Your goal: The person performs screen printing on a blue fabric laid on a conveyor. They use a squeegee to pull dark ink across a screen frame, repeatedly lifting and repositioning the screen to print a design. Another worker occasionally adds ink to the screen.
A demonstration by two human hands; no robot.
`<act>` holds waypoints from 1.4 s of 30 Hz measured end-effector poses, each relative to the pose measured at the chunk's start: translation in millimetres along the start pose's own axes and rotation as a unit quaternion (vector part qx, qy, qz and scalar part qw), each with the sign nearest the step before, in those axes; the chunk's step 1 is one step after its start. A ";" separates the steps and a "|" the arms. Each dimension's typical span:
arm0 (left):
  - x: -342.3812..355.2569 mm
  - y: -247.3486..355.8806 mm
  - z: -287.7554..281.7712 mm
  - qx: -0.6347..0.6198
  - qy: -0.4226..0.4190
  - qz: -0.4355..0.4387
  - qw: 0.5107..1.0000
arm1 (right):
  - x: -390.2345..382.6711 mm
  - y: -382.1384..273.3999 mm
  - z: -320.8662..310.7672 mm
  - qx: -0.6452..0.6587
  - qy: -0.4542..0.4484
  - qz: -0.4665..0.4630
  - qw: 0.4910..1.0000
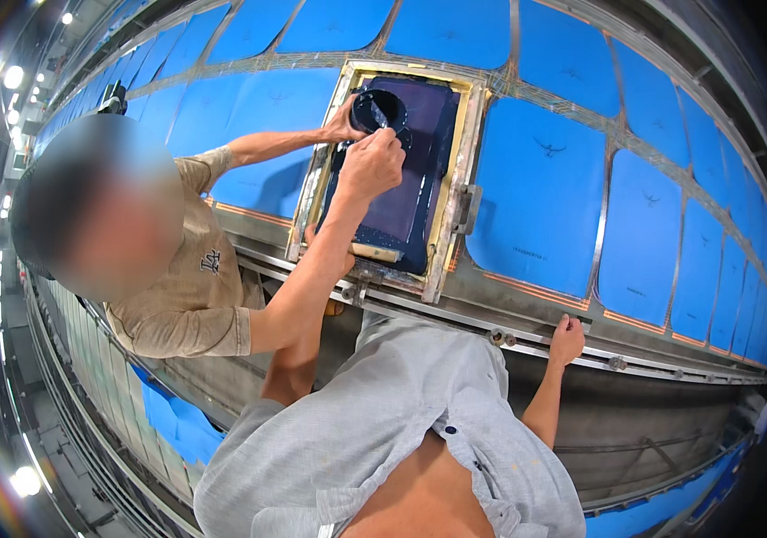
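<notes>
Resting on the metal rail [527,334], the right hand [567,339] grips nothing; the left hand [340,260], beneath the screen frame [455,193], has a grip that cannot be told.

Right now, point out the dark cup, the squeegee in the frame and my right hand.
dark cup [374,109]: head view, on its inner wall.
squeegee [376,253]: head view, on its pale wooden handle.
right hand [567,339]: head view, on its back.

Left hand [329,255] behind co-worker's forearm [307,278]
</notes>
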State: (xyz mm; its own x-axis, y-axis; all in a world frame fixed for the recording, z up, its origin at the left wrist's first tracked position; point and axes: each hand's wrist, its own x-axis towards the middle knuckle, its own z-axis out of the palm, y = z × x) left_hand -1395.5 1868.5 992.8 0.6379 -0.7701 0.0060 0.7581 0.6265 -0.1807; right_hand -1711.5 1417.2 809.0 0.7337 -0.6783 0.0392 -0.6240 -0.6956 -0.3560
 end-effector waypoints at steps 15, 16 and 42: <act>-137.9 -60.3 -48.2 -0.929 -0.367 -0.015 0.043 | 5.8 8.0 10.4 0.071 0.061 0.066 0.993; -149.7 -61.5 -60.4 -0.929 -0.367 0.001 0.035 | 12.5 2.7 10.4 0.054 0.066 0.078 0.993; -166.8 -35.7 -59.7 -0.953 -0.295 0.050 -0.042 | 53.5 -348.2 110.5 0.336 -0.195 0.044 0.920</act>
State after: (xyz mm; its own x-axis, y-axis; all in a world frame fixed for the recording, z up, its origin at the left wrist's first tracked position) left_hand -1537.0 1967.5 939.6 0.9306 -0.2965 -0.2144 -0.2548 -0.9457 0.2018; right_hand -1425.3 1649.3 831.9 0.8107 -0.4979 -0.3081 -0.4740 -0.2491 -0.8446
